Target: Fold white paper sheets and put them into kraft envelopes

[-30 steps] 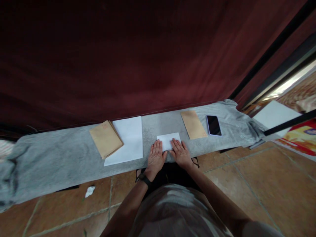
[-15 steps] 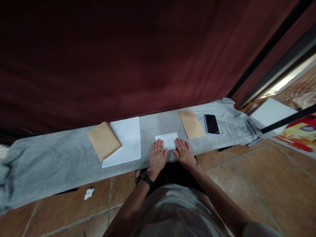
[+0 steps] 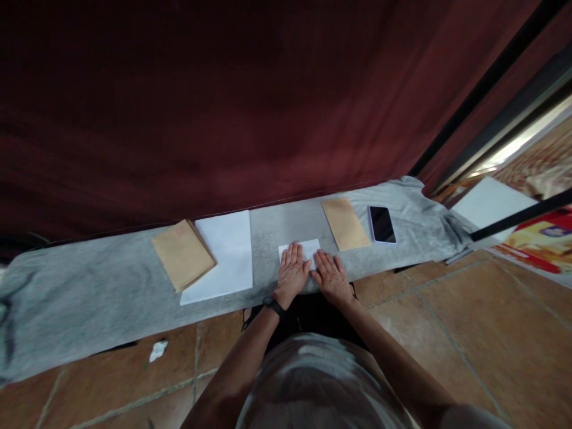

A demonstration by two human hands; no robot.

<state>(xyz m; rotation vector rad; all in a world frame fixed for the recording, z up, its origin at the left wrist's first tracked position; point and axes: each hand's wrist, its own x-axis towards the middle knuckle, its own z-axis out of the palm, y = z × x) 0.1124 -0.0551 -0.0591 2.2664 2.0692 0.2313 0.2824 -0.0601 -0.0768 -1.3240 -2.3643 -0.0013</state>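
Observation:
A small folded white paper [image 3: 309, 246] lies on the grey cloth in front of me. My left hand [image 3: 292, 273] rests flat across its left part, fingers stretched out and pointing away from me, covering some of it. At its right end my right hand [image 3: 331, 275] also lies flat, the fingertips over the paper's edge. Just beyond the right hand lies a single brown envelope [image 3: 346, 224]. To the left, a stack of brown envelopes [image 3: 183, 253] partly overlaps large white sheets of paper [image 3: 230, 256].
The long narrow surface under a grey cloth [image 3: 89, 298] stands against a dark red curtain [image 3: 250, 119]. A phone [image 3: 382, 224] lies right of the single envelope. A black pole [image 3: 518, 215] crosses at the right. A white scrap [image 3: 158, 351] is on the tiled floor [image 3: 482, 316].
My left hand has slid right and slightly forward onto the folded paper, covering more of it. My right hand stays at the right end. The view has shifted slightly.

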